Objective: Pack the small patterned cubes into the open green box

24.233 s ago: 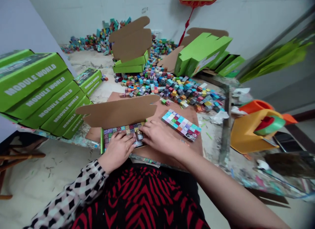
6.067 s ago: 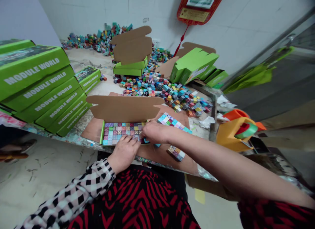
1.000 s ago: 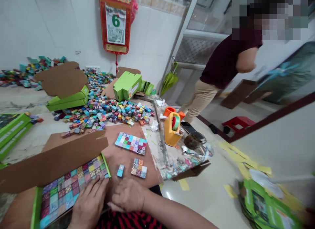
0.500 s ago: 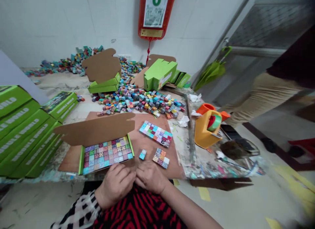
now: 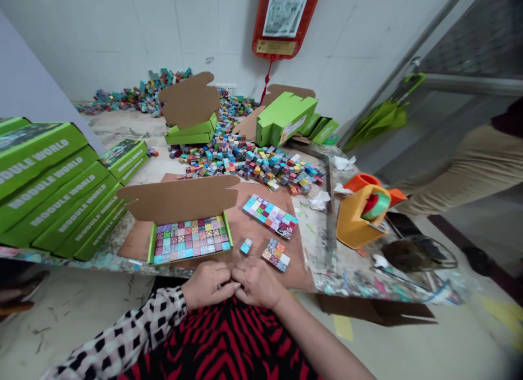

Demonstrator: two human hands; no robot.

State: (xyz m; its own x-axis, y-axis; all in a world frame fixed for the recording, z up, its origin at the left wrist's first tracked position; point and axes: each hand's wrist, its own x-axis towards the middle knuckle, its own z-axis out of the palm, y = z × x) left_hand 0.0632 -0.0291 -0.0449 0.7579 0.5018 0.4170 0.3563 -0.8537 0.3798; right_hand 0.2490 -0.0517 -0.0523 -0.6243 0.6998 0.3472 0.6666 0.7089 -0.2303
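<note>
My left hand [image 5: 207, 284] and my right hand [image 5: 256, 282] rest together at the table's near edge, fingertips touching, fingers curled, nothing visible in them. Just beyond them lies an open green box [image 5: 188, 240] filled with patterned cubes, its brown lid flap [image 5: 175, 199] standing up. Right of the box on the brown cardboard sheet [image 5: 241, 222] sit a single blue cube [image 5: 245, 246], a small block of cubes [image 5: 276, 255] and a larger flat block of cubes [image 5: 270, 216].
A heap of loose cubes [image 5: 253, 164] lies further back, with open green boxes [image 5: 192, 132] [image 5: 284, 118]. Closed green boxes [image 5: 61, 189] are stacked at left. An orange tape dispenser [image 5: 359, 219] stands at right. Another person's legs [image 5: 466, 167] are at far right.
My hands have drawn back from the filled box to the table edge and come together. My view swung back left and down; the other person moved toward the right edge.
</note>
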